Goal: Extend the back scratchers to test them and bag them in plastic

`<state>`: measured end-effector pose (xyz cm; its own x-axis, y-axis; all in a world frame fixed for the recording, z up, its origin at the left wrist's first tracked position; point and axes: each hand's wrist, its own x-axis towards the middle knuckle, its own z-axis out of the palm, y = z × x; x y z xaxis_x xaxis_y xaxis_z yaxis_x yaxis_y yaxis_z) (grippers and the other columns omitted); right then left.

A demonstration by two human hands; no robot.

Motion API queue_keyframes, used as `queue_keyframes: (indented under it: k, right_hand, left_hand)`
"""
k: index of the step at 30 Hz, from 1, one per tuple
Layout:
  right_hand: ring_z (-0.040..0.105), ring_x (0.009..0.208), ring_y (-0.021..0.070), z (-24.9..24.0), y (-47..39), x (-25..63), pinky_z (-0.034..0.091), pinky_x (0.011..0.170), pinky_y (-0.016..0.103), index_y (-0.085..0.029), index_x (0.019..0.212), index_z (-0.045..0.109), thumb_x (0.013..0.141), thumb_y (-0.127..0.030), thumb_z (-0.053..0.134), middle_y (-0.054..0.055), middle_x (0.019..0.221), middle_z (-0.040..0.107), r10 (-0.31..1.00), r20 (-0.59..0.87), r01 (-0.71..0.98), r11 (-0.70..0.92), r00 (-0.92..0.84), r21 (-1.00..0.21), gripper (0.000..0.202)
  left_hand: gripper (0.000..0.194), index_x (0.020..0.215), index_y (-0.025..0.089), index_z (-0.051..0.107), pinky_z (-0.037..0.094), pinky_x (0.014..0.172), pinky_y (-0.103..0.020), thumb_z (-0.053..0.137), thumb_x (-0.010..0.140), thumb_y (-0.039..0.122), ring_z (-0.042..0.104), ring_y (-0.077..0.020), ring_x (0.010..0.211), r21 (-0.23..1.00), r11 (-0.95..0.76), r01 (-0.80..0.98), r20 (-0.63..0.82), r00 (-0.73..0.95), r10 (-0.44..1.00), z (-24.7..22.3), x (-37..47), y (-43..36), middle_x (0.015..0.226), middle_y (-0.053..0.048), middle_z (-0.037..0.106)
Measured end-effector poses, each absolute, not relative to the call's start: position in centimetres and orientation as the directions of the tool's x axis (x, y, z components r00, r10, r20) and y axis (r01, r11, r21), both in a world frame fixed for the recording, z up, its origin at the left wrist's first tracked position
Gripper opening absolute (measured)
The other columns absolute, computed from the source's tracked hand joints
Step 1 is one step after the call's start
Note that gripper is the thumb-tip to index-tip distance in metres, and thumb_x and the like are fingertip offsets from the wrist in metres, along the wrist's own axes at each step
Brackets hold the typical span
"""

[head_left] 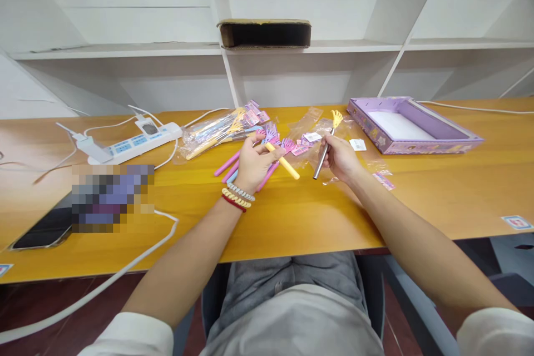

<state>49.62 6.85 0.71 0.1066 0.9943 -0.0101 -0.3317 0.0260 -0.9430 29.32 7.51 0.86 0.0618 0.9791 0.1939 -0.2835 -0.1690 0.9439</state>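
My left hand (255, 164) pinches a yellow handle (287, 167) that slants down to the right. Under and around this hand lie several pink, purple and blue sticks with hand-shaped ends, such as a pink stick (227, 163). In my right hand (339, 157) is a metal rod (320, 164) topped by a small yellow claw (336, 118), its lower end pointing toward me. Clear plastic wrappers (311, 119) and small pink and white labels (303, 148) lie between and behind the hands. Bagged sticks (221, 132) rest behind my left hand.
A purple open box (425, 146) stands at the back right. On the left are a white power strip (142, 143) with cables and a dark phone (45, 228). White shelves rise behind the table (292, 228), holding a cardboard box (265, 22).
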Motion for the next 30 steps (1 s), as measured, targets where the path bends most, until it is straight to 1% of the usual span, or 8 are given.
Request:
queue_keyframes:
  k: [4, 10, 12, 15, 18, 22, 26, 30]
  right_hand:
    - [0.037, 0.035, 0.0065, 0.8, 6.8, 49.6, 0.027, 0.031, 0.017, -0.019, 0.07, 0.047, 0.074, -0.043, 0.065, -0.005, 0.045, 0.044, 0.995, -0.015, -0.329, 0.017, 0.095, -0.944, 0.03]
    - [0.036, 0.031, 0.0065, 0.8, 6.8, 49.8, 0.026, 0.03, 0.017, -0.02, 0.071, 0.046, 0.074, -0.051, 0.066, -0.007, 0.04, 0.043, 0.996, 0.002, -0.315, 0.028, 0.085, -0.949, 0.037]
    - [0.04, 0.03, 0.0077, 0.8, 6.8, 49.9, 0.027, 0.03, 0.018, -0.02, 0.074, 0.047, 0.073, -0.055, 0.066, -0.006, 0.041, 0.048, 0.997, 0.038, -0.307, 0.057, 0.065, -0.95, 0.04]
    - [0.049, 0.034, 0.0101, 0.9, 6.7, 50.1, 0.028, 0.03, 0.019, -0.02, 0.078, 0.047, 0.071, -0.058, 0.066, -0.003, 0.049, 0.058, 0.997, 0.069, -0.315, 0.079, 0.045, -0.946, 0.043]
    - [0.054, 0.037, 0.0107, 1.1, 6.7, 50.2, 0.03, 0.031, 0.018, -0.02, 0.08, 0.048, 0.07, -0.06, 0.066, 0.0, 0.055, 0.064, 0.997, 0.054, -0.336, 0.07, 0.055, -0.939, 0.046]
    - [0.055, 0.038, 0.0106, 1.1, 6.6, 50.3, 0.032, 0.032, 0.019, -0.02, 0.081, 0.049, 0.071, -0.064, 0.063, 0.0, 0.056, 0.064, 0.997, 0.053, -0.346, 0.07, 0.057, -0.936, 0.048]
    - [0.055, 0.039, 0.0107, 1.2, 6.5, 50.3, 0.032, 0.032, 0.018, -0.019, 0.081, 0.049, 0.071, -0.064, 0.063, 0.001, 0.057, 0.065, 0.998, 0.056, -0.357, 0.062, 0.028, -0.932, 0.048]
    - [0.056, 0.04, 0.011, 1.2, 6.4, 50.4, 0.032, 0.032, 0.018, -0.019, 0.082, 0.051, 0.071, -0.059, 0.066, 0.002, 0.06, 0.067, 0.997, 0.083, -0.37, 0.078, 0.003, -0.926, 0.045]
  left_hand:
    - [0.041, 0.087, 0.016, 0.054, 0.053, 0.065, -0.027, 0.082, 0.058, 0.027, 0.064, -0.012, 0.066, 0.939, -0.195, -0.284, 0.225, 0.077, 0.971, 0.7, 29.3, 7.7, 0.073, 0.0, 0.066]
    - [0.032, 0.093, 0.015, 0.065, 0.052, 0.071, -0.026, 0.073, 0.07, 0.035, 0.065, -0.014, 0.077, 0.931, -0.341, -0.13, 0.356, 0.122, 0.926, 0.7, 29.5, 7.4, 0.08, -0.004, 0.069]
    - [0.031, 0.096, 0.015, 0.066, 0.052, 0.066, -0.025, 0.069, 0.074, 0.037, 0.064, -0.0131, 0.072, 0.92, -0.386, -0.064, 0.391, 0.2, 0.898, 0.7, 29.6, 7.0, 0.081, -0.005, 0.069]
    - [0.033, 0.102, 0.016, 0.067, 0.049, 0.056, -0.023, 0.064, 0.079, 0.039, 0.059, -0.0109, 0.063, 0.903, -0.426, 0.061, 0.386, 0.321, 0.865, 0.8, 29.6, 6.4, 0.083, -0.005, 0.069]
    - [0.033, 0.102, 0.016, 0.069, 0.047, 0.056, -0.023, 0.062, 0.08, 0.04, 0.057, -0.0113, 0.063, 0.86, -0.478, 0.18, 0.391, 0.371, 0.842, 0.9, 29.6, 5.8, 0.084, -0.005, 0.07]
    - [0.031, 0.097, 0.016, 0.071, 0.046, 0.061, -0.025, 0.062, 0.079, 0.04, 0.058, -0.0132, 0.069, 0.794, -0.545, 0.27, 0.438, 0.368, 0.82, 0.9, 29.5, 5.7, 0.086, -0.005, 0.071]
    - [0.032, 0.095, 0.017, 0.072, 0.04, 0.055, -0.024, 0.062, 0.078, 0.043, 0.051, -0.011, 0.058, 0.755, -0.553, 0.352, 0.461, 0.315, 0.83, 0.7, 29.4, 6.0, 0.074, -0.003, 0.069]
    - [0.033, 0.096, 0.019, 0.073, 0.037, 0.053, -0.024, 0.061, 0.078, 0.044, 0.047, -0.0103, 0.056, 0.73, -0.563, 0.388, 0.472, 0.309, 0.826, 0.7, 29.4, 5.9, 0.068, -0.001, 0.066]
